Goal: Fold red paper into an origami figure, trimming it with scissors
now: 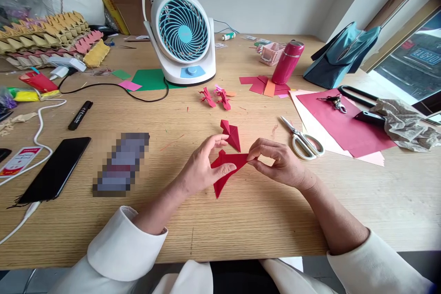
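Observation:
A piece of folded red paper (224,180) is between my hands near the middle of the table. My left hand (206,165) has its thumb lying over the paper's front, while the upper fingers stretch out above it; part of the paper is hidden there. Between thumb and fingertips, my right hand (275,163) pinches the paper's narrow right tip. Just beyond lies another folded red paper piece (233,135), close to my left fingertips. Two small folded red paper figures (207,97) sit farther back.
White-handled scissors (305,144) lie right of my right hand, beside large red sheets (330,121). Behind are a fan (186,32), a pink bottle (287,62) and red paper pieces (257,87). Leftward lie a phone (57,170), a blurred-out object (120,165) and a black marker (80,115).

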Demonstrator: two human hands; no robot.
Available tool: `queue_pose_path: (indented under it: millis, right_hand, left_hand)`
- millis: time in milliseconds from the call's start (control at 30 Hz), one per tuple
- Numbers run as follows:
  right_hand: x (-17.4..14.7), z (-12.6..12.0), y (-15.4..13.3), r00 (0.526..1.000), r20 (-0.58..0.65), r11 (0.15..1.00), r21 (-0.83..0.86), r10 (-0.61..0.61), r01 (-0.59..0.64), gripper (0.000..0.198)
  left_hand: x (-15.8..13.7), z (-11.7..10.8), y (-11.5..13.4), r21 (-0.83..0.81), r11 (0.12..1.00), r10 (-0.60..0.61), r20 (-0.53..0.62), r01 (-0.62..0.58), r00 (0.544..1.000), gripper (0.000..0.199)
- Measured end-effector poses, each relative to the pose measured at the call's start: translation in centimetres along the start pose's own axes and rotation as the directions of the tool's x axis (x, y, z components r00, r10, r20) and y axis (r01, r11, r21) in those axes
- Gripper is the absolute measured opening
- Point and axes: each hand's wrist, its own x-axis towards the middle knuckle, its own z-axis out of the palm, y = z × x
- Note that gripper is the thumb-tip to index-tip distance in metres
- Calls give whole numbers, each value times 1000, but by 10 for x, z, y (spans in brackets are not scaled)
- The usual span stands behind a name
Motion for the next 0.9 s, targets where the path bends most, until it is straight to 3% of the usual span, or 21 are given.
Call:
queue_pose_path:
  millis: [100,200,367,500,600,767,900]
  right_hand:
    - [1,2,-4,1000,17,1000,-14,-11,11,9]
    - [1,3,-6,999,26,1000,-10,-23,23,10]
    - [0,1,-5,1000,12,1000,-5,-22,22,10]
    - [-1,1,-1,1000,-18,1000,24,11,-11,9]
    - [-2,2,0,994,-47,992,81,103,-99,10]
    - [-2,3,1,968,-32,962,119,250,-244,15]
    - [0,7,0,970,-36,970,40,239,-238,12]
  left_hand:
    - [-1,5,2,290,933,208,44,-212,977,71]
    - [-3,12,1,400,868,260,139,-295,955,56]
    - [-4,15,-3,485,822,285,105,-299,953,24]
    - [-4,14,-3,515,807,293,74,-288,953,16]
    - [-5,14,-2,566,780,298,39,-267,954,15]
    - [-8,12,0,738,628,340,24,-247,940,15]
    - [-10,12,4,826,500,381,58,-259,923,16]
